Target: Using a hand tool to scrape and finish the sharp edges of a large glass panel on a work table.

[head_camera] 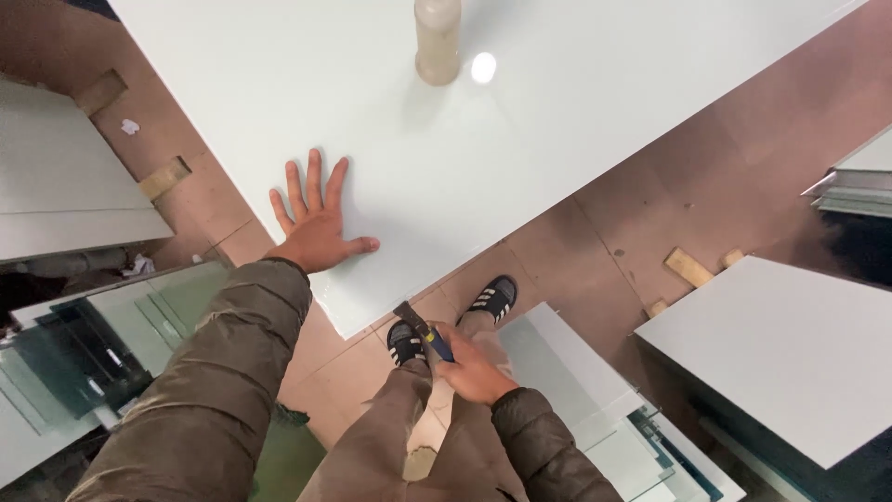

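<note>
My left hand (316,228) lies flat, fingers spread, on a large pale glass sheet (557,121) close to its near corner. My right hand (474,372) hangs below the sheet's edge at my thigh and grips a small tool with a blue handle and dark head (423,327). The tool's head points up toward the sheet's near corner without touching it. A cloudy plastic bottle (437,39) stands upright on the sheet at the far side. My feet in black sandals (491,299) stand on the floor under the sheet's edge.
Stacked glass panes (102,344) lean at the left and more glass panes (613,418) lie at the lower right. White panels rest at the left (65,186) and right (790,353). Wooden blocks (688,267) lie on the brown tile floor.
</note>
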